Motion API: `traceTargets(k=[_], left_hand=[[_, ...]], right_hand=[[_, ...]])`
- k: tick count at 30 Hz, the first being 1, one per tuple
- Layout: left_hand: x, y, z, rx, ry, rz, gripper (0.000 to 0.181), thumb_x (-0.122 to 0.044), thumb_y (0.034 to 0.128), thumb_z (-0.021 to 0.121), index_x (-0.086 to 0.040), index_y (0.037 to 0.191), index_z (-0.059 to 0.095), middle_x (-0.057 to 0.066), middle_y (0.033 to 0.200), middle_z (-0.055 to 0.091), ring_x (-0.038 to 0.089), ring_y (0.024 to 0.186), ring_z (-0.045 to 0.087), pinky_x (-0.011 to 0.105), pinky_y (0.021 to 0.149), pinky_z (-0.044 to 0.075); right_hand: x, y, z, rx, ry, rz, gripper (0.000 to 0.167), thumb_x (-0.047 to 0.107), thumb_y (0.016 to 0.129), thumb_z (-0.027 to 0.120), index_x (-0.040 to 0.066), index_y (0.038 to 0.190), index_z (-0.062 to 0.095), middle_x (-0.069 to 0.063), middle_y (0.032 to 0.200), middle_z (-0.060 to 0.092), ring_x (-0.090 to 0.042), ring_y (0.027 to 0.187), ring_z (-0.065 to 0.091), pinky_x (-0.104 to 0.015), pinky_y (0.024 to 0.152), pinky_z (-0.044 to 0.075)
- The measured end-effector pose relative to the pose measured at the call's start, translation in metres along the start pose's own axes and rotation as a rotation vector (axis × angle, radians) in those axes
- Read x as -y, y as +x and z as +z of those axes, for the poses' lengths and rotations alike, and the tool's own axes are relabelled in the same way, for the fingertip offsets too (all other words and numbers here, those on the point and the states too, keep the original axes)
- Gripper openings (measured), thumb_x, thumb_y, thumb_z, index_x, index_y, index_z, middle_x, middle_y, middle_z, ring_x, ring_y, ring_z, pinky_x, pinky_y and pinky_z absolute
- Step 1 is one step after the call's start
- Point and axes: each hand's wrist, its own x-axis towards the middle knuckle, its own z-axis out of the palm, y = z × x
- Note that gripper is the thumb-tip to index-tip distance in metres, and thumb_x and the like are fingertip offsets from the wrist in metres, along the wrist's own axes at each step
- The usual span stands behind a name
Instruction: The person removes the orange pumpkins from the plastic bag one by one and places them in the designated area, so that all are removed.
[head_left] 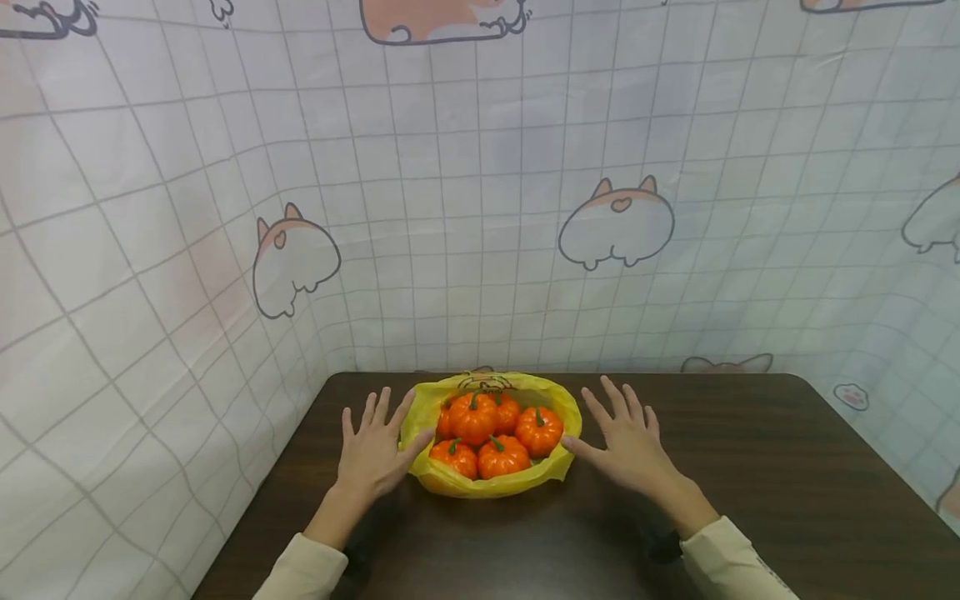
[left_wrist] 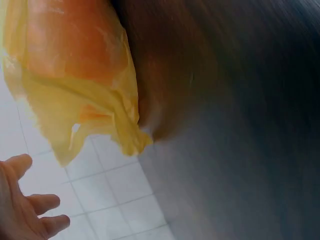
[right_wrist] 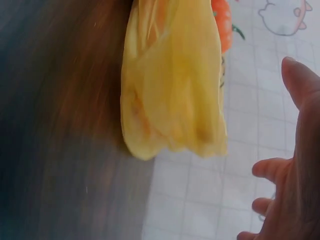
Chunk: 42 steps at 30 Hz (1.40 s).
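A yellow plastic bag (head_left: pixel 487 487) lies wide-mouthed on the table, with several small orange pumpkins (head_left: pixel 504 457) with green stems inside it. My left hand (head_left: pixel 375 454) is just left of the bag, fingers spread and holding nothing. On the other side my right hand (head_left: pixel 630 442) is spread in the same way, its thumb near the bag's right rim. In the left wrist view the bag (left_wrist: pixel 80 95) hangs in folds apart from the fingers. The right wrist view shows the bag's side (right_wrist: pixel 170 90), also apart from the fingers, and part of one pumpkin (right_wrist: pixel 221 25).
The dark brown wooden table (head_left: pixel 787 492) stretches to both sides and in front of the bag. Behind it and along the left hangs a white gridded cloth (head_left: pixel 480 167) with corgi drawings, close to the table's far edge.
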Motion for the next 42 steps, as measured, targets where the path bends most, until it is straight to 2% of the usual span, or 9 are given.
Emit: traceTargets(k=[4, 10, 17, 22, 25, 30, 34, 42], left_hand=[[-0.003, 0.002, 0.007, -0.038, -0.095, -0.036, 0.076, -0.072, 0.1007, 0.034, -0.029, 0.163, 0.029, 0.018, 0.169, 0.025, 0.044, 0.156, 0.02, 0.071, 0.121, 0.003], [-0.006, 0.005, 0.01, -0.113, -0.28, -0.092, 0.064, -0.058, 0.1078, 0.031, -0.023, 0.161, 0.036, 0.02, 0.162, 0.038, 0.045, 0.15, 0.033, 0.07, 0.119, 0.017], [-0.005, 0.014, 0.013, -0.194, -0.457, -0.156, 0.059, -0.056, 0.1088, 0.032, -0.022, 0.157, 0.045, 0.016, 0.155, 0.05, 0.041, 0.142, 0.047, 0.066, 0.115, 0.032], [-0.004, 0.017, 0.017, -0.194, -0.59, -0.244, 0.057, -0.055, 0.1077, 0.039, -0.021, 0.153, 0.05, 0.017, 0.145, 0.059, 0.04, 0.129, 0.058, 0.062, 0.105, 0.045], [-0.002, 0.019, 0.022, -0.191, -0.68, -0.284, 0.054, -0.051, 0.1074, 0.044, -0.021, 0.151, 0.052, 0.019, 0.139, 0.064, 0.04, 0.122, 0.062, 0.06, 0.101, 0.048], [0.002, 0.024, 0.029, -0.129, -0.784, -0.333, 0.049, -0.046, 0.1066, 0.05, -0.024, 0.15, 0.054, 0.019, 0.137, 0.065, 0.038, 0.118, 0.065, 0.054, 0.096, 0.053], [0.005, 0.026, 0.032, -0.08, -0.826, -0.348, 0.049, -0.043, 0.1055, 0.054, -0.025, 0.151, 0.053, 0.02, 0.135, 0.066, 0.034, 0.108, 0.069, 0.043, 0.086, 0.058], [0.012, 0.026, 0.036, -0.077, -0.877, -0.337, 0.046, -0.036, 0.1043, 0.059, -0.025, 0.149, 0.056, 0.021, 0.123, 0.071, 0.021, 0.089, 0.071, 0.032, 0.073, 0.058]], right_hand=[[0.01, 0.006, 0.009, -0.037, 0.078, -0.042, 0.085, 0.059, 0.095, 0.062, 0.013, 0.161, 0.035, -0.017, 0.17, 0.016, -0.05, 0.154, 0.01, -0.078, 0.113, 0.011], [0.024, 0.014, 0.023, -0.079, 0.205, -0.066, 0.078, 0.052, 0.095, 0.064, 0.011, 0.157, 0.041, -0.016, 0.168, 0.022, -0.048, 0.154, 0.013, -0.08, 0.111, 0.014], [0.037, 0.022, 0.031, -0.126, 0.329, -0.069, 0.074, 0.046, 0.094, 0.067, 0.009, 0.154, 0.046, -0.016, 0.165, 0.03, -0.045, 0.152, 0.018, -0.079, 0.111, 0.016], [0.045, 0.027, 0.033, -0.103, 0.394, -0.056, 0.074, 0.044, 0.094, 0.068, 0.008, 0.154, 0.044, -0.015, 0.163, 0.034, -0.044, 0.15, 0.023, -0.076, 0.113, 0.02], [0.049, 0.03, 0.035, -0.083, 0.426, -0.043, 0.074, 0.044, 0.095, 0.069, 0.009, 0.155, 0.043, -0.014, 0.162, 0.036, -0.042, 0.149, 0.027, -0.074, 0.113, 0.025], [0.058, 0.036, 0.036, -0.053, 0.468, -0.049, 0.075, 0.044, 0.095, 0.07, 0.01, 0.155, 0.042, -0.014, 0.161, 0.037, -0.041, 0.148, 0.032, -0.069, 0.114, 0.031], [0.064, 0.039, 0.035, -0.035, 0.51, -0.06, 0.075, 0.042, 0.094, 0.072, 0.009, 0.155, 0.042, -0.014, 0.16, 0.04, -0.04, 0.147, 0.037, -0.064, 0.116, 0.033], [0.072, 0.049, 0.037, 0.048, 0.623, -0.071, 0.078, 0.039, 0.093, 0.074, 0.013, 0.158, 0.039, -0.018, 0.158, 0.043, -0.042, 0.135, 0.052, -0.062, 0.108, 0.044]])
